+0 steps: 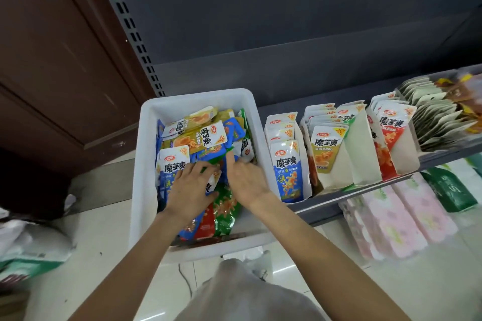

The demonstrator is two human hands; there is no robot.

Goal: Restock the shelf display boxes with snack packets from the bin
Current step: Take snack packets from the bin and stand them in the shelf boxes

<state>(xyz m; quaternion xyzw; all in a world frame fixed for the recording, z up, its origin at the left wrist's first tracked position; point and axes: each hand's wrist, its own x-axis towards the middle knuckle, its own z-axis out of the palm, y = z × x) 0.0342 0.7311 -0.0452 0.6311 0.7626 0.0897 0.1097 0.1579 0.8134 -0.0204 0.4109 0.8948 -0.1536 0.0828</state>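
A white plastic bin (198, 99) sits at the left end of the shelf, full of loose blue, yellow, green and red snack packets (198, 135). Both my hands are inside it. My left hand (191, 186) lies over the pile, its thumb curled under a white-and-blue packet (210, 183). My right hand (246, 177) is beside it, forefinger stretched onto a green packet (229, 150), the other fingers curled down. To the right stand white display boxes: blue packets (287, 167), yellow packets (326, 150), a nearly empty box (361, 148), and red packets (390, 135).
A box of beige packets (433, 117) stands at the shelf's far right. Below the grey shelf edge (339, 207) lie pink tissue packs (391, 219) and green packs (451, 186). A brown door (52, 60) is at left, bags (28, 245) on the floor.
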